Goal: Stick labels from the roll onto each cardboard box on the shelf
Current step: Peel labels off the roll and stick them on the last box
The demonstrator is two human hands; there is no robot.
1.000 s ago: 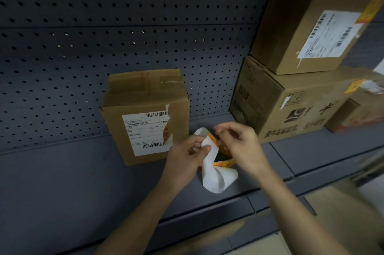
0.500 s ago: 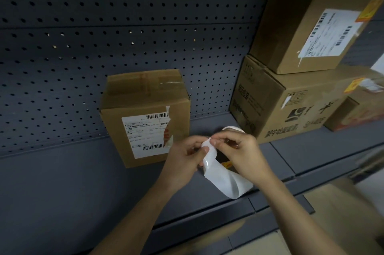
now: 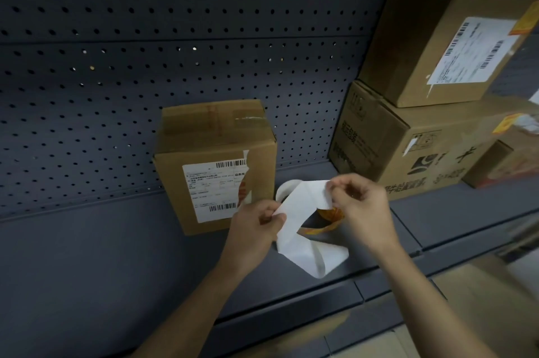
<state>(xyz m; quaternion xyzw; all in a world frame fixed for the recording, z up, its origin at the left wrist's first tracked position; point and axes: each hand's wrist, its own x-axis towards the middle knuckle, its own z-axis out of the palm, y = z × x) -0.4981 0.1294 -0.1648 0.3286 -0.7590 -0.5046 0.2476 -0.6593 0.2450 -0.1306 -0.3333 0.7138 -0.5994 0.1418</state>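
A small cardboard box (image 3: 215,136) with a torn white shipping label stands on the grey shelf (image 3: 87,264), left of centre. In front of it I hold a label roll's white backing strip (image 3: 303,211); orange labels (image 3: 329,214) show behind it. My left hand (image 3: 256,229) pinches the strip's lower left edge. My right hand (image 3: 361,206) pinches its upper right end. The strip's loose tail curls down onto the shelf. Two stacked boxes, a large one (image 3: 414,147) and a labelled one (image 3: 443,42) on top, stand at the right.
A dark perforated back panel (image 3: 175,36) rises behind the shelf. Another brown box (image 3: 501,165) sits at the far right beside the large one. Orange stickers mark the corners of both stacked boxes. Pale floor shows below the shelf's front edge.
My hands have pulled apart, stretching the white strip out between them. The right hand moved up and right, and the orange labels behind it came into view again.
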